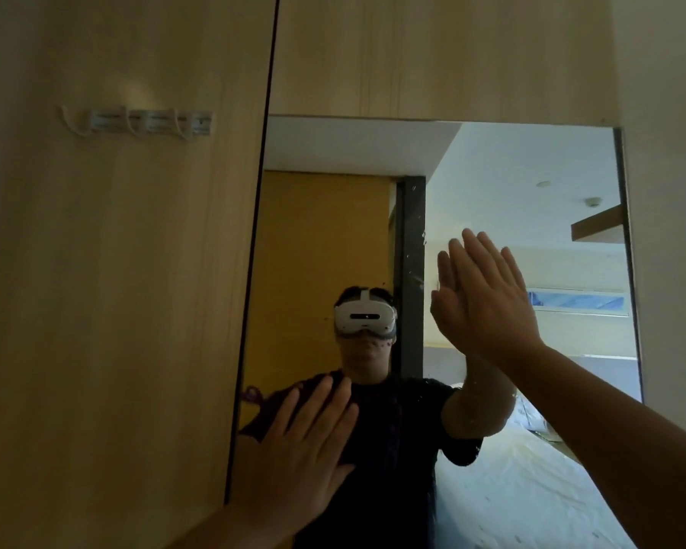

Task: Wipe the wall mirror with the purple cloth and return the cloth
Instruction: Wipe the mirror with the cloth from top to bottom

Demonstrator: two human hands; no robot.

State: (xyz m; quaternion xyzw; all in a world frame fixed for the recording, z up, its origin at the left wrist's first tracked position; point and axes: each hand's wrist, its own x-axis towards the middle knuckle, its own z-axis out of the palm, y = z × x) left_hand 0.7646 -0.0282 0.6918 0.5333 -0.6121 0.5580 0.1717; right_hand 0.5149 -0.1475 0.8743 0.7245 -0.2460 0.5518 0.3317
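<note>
Two flat, open hands are raised against the mirror [492, 172], fingers straight and nothing held. The left hand [305, 441] is placed near the mirror's lower left edge; the right hand [492, 295] is set higher, toward its right side. A purple cloth [254, 398] is glimpsed in the reflection by the left edge. No writing can be read.

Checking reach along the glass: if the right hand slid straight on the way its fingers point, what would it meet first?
The right hand lies flat at the mirror, fingers pointing up and slightly left. That way is bare glass, then the mirror's top edge under the wood panel. Whether the palm touches the glass is unclear.
</note>
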